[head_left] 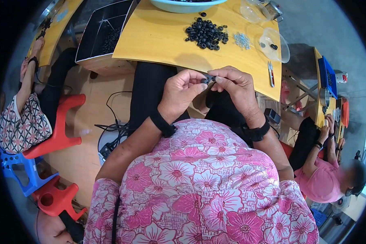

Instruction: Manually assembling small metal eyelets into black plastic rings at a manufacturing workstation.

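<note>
Just off the near edge of the yellow table, my two hands meet in front of my body. My left hand (181,90) pinches a small black ring-like part (205,81) between thumb and fingertips. Beside it, my right hand (238,86) is closed in a pinch on another tiny dark piece (213,79), partly covered by the fingers. Whether the two pieces touch I cannot tell. Beyond my hands lies a pile of black ring-like parts (207,33), with a small heap of shiny, pale bits (242,40) to its right.
The yellow table (158,38) carries a pale bowl (187,5), a clear plastic tub (284,48) and small snips (271,74). A black-lined box (94,44) stands to the left. Other people sit on both sides, near red stools (65,130).
</note>
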Demonstrator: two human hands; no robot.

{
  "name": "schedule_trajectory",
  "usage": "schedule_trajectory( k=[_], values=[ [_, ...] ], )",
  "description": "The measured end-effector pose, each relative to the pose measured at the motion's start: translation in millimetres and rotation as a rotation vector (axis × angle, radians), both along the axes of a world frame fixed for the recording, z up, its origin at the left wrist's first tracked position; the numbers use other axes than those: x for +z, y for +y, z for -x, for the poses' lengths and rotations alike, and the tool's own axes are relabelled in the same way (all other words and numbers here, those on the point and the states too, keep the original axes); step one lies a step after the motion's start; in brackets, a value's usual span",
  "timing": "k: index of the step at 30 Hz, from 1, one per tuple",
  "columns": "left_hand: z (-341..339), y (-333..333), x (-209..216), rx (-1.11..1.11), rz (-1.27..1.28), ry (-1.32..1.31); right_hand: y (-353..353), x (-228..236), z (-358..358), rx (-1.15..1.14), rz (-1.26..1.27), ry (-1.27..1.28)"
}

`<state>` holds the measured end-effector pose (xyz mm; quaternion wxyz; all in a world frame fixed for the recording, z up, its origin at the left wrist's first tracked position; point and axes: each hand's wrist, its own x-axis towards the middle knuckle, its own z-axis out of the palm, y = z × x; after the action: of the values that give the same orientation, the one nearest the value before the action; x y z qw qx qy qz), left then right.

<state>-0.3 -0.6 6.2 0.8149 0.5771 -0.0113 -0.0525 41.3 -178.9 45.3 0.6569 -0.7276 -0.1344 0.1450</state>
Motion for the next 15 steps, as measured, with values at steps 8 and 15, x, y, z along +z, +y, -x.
schedule_trajectory(
  k=[8, 15],
  values=[
    [0.5, 0.7, 3.7, -0.008, -0.036, -0.003, 0.6, -1.8, 1.9, 0.005, -0.007, 0.066],
    [-0.2, 0.7, -0.3, -0.020, -0.036, -0.001, 1.5, -0.4, 3.3, 0.011, 0.007, 0.029]
  ],
)
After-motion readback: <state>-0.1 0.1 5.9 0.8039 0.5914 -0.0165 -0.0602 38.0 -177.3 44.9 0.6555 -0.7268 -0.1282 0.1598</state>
